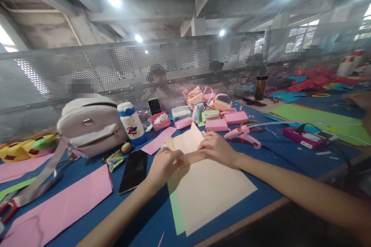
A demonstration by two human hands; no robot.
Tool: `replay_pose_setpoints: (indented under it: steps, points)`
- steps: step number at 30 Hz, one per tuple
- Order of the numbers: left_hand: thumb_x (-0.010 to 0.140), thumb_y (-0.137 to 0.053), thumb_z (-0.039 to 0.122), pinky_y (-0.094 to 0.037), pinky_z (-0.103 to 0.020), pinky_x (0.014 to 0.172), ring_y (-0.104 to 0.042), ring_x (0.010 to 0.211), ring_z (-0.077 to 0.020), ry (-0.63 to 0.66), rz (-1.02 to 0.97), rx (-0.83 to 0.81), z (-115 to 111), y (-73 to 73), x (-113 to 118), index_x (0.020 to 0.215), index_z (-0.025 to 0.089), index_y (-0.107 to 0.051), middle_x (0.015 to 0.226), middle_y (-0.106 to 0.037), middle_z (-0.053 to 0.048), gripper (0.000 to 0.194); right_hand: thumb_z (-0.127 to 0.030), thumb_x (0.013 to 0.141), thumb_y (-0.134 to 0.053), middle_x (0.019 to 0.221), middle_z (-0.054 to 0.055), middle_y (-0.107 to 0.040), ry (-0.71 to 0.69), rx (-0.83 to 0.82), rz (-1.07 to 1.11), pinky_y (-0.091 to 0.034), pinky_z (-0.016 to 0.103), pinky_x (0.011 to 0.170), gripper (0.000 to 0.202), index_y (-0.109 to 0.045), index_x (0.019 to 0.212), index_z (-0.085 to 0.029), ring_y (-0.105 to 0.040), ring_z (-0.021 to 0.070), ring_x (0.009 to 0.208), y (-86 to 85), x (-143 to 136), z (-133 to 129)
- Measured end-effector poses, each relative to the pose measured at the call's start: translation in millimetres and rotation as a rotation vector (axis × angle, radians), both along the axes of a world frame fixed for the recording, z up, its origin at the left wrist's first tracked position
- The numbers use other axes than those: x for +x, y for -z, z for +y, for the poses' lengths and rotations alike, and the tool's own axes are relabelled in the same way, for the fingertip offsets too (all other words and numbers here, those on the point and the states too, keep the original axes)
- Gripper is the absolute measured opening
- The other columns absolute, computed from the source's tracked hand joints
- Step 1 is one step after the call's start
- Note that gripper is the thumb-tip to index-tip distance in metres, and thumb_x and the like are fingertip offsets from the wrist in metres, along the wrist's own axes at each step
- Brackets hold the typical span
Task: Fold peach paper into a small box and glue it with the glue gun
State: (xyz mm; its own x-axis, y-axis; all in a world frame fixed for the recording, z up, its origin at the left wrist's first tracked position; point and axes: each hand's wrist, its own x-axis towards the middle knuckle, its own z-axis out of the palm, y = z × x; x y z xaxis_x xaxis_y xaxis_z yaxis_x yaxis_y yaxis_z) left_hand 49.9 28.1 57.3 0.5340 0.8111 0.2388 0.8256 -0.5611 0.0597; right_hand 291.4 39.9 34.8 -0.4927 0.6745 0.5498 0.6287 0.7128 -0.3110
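A piece of peach paper [189,141] stands partly folded up over larger cream sheets [214,193] on the blue table. My left hand [166,164] pinches the left end of its folded strip, fingers closed. At the strip's right end my right hand [217,147] has its fingers bent and pressed together on the paper. The strip spans the gap between both hands. A green sheet [176,204] shows under the cream sheets' left edge. Just right of my right hand lies a pink glue gun [243,135].
Left are a black phone [133,171], pink paper [66,204], a white bag [92,125] and a bottle [131,123]. Pink paper boxes [216,125] sit behind my hands, a purple power strip [304,137] at right. Another person's hand [359,100] shows far right.
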Motion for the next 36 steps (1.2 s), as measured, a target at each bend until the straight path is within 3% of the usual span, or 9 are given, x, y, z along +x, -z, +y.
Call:
replay_pose_setpoints:
  steps: [4,8,15,24,27,33,36]
  points:
    - [0.077,-0.068,0.008,-0.048,-0.033,0.088,-0.069,0.081,-0.0211,0.035,0.001,0.034,0,3.1,1,0.092,0.022,-0.072,0.084,-0.079,-0.001,0.021,-0.024,0.092,-0.068,0.077,0.002,-0.077,-0.008,-0.022,0.018,-0.038,0.033,0.082,0.016,-0.078,0.080,-0.020,-0.058,0.0190,0.081,-1.5,0,-1]
    - [0.079,-0.066,0.006,-0.045,-0.037,0.098,-0.066,0.063,-0.0153,0.087,0.021,0.076,2,7.6,0,0.078,0.021,-0.069,0.074,-0.078,0.002,0.015,-0.024,0.094,-0.066,0.079,0.002,-0.078,-0.022,-0.003,-0.004,-0.038,0.034,0.084,0.018,-0.078,0.082,-0.020,-0.060,0.0186,0.081,-3.9,1,-4]
    - [0.084,-0.058,0.005,-0.045,-0.041,0.096,-0.066,0.062,-0.0160,0.137,0.050,0.212,7,15.5,-4,0.075,0.020,-0.065,0.070,-0.075,0.000,0.019,-0.029,0.095,-0.064,0.090,0.004,-0.077,0.026,0.046,0.015,-0.038,0.035,0.089,0.016,-0.077,0.091,-0.021,-0.061,0.0202,0.090,-3.8,-1,-7]
    - [0.091,-0.051,0.008,-0.045,-0.043,0.095,-0.066,0.063,-0.0166,0.199,0.056,0.351,8,20.1,-5,0.082,0.020,-0.065,0.068,-0.072,0.000,0.020,-0.020,0.091,-0.069,0.079,0.002,-0.074,0.022,0.129,0.020,-0.037,0.033,0.084,0.013,-0.075,0.079,-0.020,-0.059,0.0191,0.086,-5.2,1,-5]
    - [0.093,-0.050,0.009,-0.044,-0.043,0.097,-0.064,0.061,-0.0162,0.227,0.070,0.379,3,20.7,-2,0.081,0.019,-0.065,0.065,-0.068,0.000,0.021,-0.020,0.094,-0.065,0.082,0.002,-0.071,-0.017,0.187,-0.070,-0.037,0.034,0.085,0.014,-0.072,0.082,-0.019,-0.059,0.0188,0.087,-7.4,-2,-10]
    - [0.089,-0.052,0.004,-0.043,-0.042,0.099,-0.065,0.071,-0.0182,0.291,0.258,0.392,-13,20.0,11,0.081,0.018,-0.063,0.073,-0.067,-0.002,0.019,-0.012,0.099,-0.048,0.081,0.005,-0.067,-0.106,0.529,-0.431,-0.036,0.035,0.087,0.023,-0.065,0.083,-0.015,-0.055,0.0197,0.084,2.9,-18,-19]
    - [0.087,-0.053,0.004,-0.047,-0.040,0.090,-0.065,0.074,-0.0204,0.277,0.320,0.359,-17,18.9,16,0.079,0.017,-0.062,0.076,-0.068,-0.004,0.018,-0.011,0.099,-0.045,0.082,0.007,-0.067,-0.080,0.533,-0.542,-0.037,0.036,0.084,0.026,-0.064,0.082,-0.014,-0.055,0.0197,0.078,11.1,-24,-19]
